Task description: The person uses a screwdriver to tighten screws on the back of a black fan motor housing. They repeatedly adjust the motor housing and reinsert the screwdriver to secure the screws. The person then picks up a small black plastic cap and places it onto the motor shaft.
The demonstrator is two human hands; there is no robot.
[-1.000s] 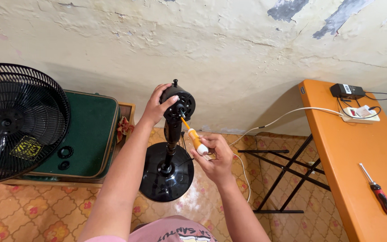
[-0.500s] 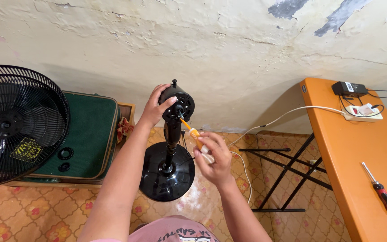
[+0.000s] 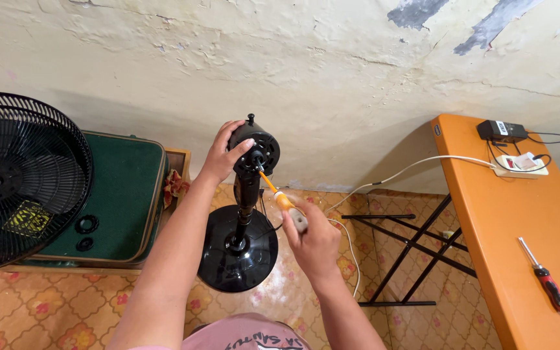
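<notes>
At frame centre, your left hand [image 3: 223, 155] still grips the fan motor head [image 3: 257, 148]; your right hand [image 3: 311, 238], closed around the orange-handled screwdriver [image 3: 279, 196], has dropped slightly, tip at the housing.

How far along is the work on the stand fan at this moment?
Done: the fan cage is off and leans at the left, so the motor housing on the stand is bare. In hand: the left hand steadies the housing while the right hand drives an orange-handled screwdriver into it. Left: the cage remains apart; a second screwdriver lies unused on the orange table.
</notes>
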